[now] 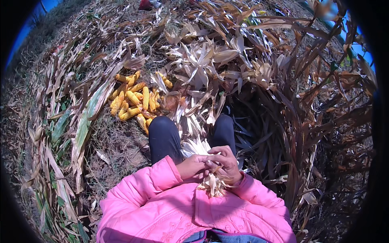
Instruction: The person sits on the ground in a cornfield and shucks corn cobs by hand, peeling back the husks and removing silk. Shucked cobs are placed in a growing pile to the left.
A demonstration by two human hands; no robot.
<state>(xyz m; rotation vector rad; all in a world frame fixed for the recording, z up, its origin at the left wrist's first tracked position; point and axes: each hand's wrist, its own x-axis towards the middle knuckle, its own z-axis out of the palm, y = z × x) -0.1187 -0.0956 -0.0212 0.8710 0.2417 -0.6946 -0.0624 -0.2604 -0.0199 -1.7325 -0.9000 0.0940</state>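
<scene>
Close in front of my pink jacket, both hands are closed around a bunch of pale corn husks (213, 186). My left hand (192, 166) grips it from the left, its fingers meeting those of my right hand (227, 165), which wraps over the top and right side. White husk leaves (196, 146) fan out beyond the hands between my knees, and curled husk ends spread toward my chest. Whether a cob is inside the husks is hidden by my fingers. Past my left knee lies a pile of husked yellow corn cobs (131, 97).
Loose dry husks (198, 60) are heaped ahead of my knees (165, 135). Tall dry corn stalks (324, 117) crowd the right side. On the left, fallen stalks and leaves (87, 117) lie over dry grass. Something red (144, 5) sits at the far edge.
</scene>
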